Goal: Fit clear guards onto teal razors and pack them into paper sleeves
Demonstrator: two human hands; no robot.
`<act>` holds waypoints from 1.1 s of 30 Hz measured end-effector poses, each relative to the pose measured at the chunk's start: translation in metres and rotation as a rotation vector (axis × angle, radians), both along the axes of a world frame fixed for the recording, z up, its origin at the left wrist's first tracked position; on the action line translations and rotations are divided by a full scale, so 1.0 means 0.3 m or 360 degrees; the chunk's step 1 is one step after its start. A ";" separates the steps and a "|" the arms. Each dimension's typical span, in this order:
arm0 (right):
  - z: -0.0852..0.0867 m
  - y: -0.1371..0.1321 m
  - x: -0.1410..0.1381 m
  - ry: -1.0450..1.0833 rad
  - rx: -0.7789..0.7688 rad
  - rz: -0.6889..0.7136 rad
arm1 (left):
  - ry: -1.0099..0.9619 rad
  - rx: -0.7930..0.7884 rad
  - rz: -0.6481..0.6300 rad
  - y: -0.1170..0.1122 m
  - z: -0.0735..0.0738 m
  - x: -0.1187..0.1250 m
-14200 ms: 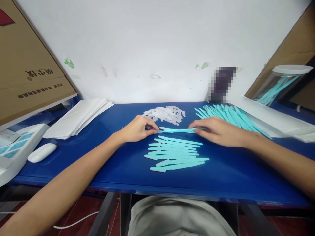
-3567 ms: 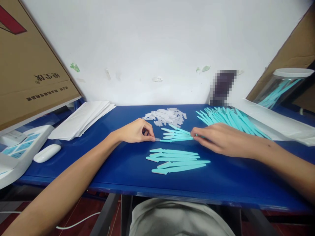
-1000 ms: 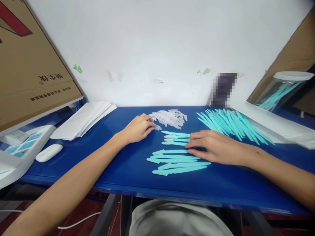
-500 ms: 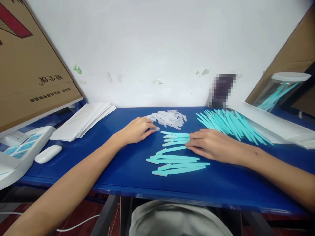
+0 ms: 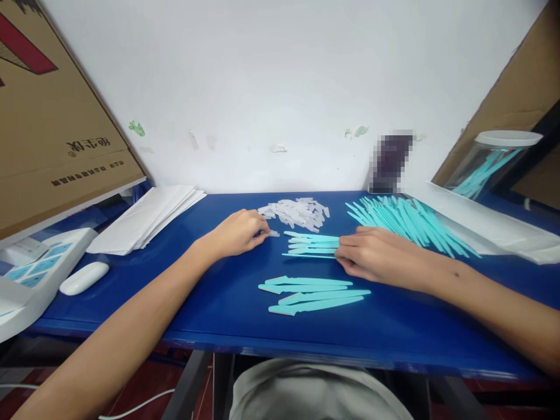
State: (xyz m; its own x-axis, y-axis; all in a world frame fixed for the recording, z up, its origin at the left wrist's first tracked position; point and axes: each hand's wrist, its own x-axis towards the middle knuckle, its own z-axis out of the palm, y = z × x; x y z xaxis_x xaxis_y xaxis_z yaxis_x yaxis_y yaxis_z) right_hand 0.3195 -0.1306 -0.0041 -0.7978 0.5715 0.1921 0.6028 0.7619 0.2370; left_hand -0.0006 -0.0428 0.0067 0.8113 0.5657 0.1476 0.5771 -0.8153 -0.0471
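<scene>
My left hand (image 5: 240,234) rests low over the blue table, thumb and fingers closed in a pinch on a small clear blade cap (image 5: 274,233). Just beyond it lies a heap of similar caps (image 5: 300,213). Between the fingertips of my right hand (image 5: 371,255) are the handle ends of several turquoise eyebrow razors (image 5: 308,244), their blade ends pointing left. The lowest of them is turned on its edge. Nearer me, several more razors (image 5: 312,286) lie flat on the table. A large pile of razors (image 5: 405,219) spreads behind my right hand.
White paper sheets or bags (image 5: 146,219) are stacked at the left, near a white mouse-shaped object (image 5: 84,278) and a white device (image 5: 52,256). A cardboard box (image 5: 65,116) leans at far left. At right stand a lidded clear jar (image 5: 490,166) holding razors and a white wrapper (image 5: 490,221).
My right hand has drawn the nearest razor of its group up against the others and turned it on edge. My left hand has shifted slightly left with the cap.
</scene>
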 end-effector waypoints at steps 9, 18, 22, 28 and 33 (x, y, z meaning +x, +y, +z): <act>0.063 -0.024 0.014 0.0298 -0.0450 -0.0202 | -0.0389 -0.0833 -0.0151 -0.033 0.039 -0.005; 0.068 -0.028 0.020 0.0438 -0.0673 -0.0191 | -0.0406 -0.0957 -0.0141 -0.066 0.046 0.014; 0.070 -0.027 0.016 0.0425 -0.0668 -0.0174 | -0.0441 -0.0962 -0.0165 -0.070 0.042 0.022; 0.044 -0.035 -0.007 0.0468 -0.0656 -0.0110 | -0.0547 -0.0970 -0.0197 -0.088 0.018 0.056; 0.007 -0.036 -0.017 0.0513 -0.0539 0.0014 | -0.0522 -0.0855 -0.0291 -0.115 0.011 0.092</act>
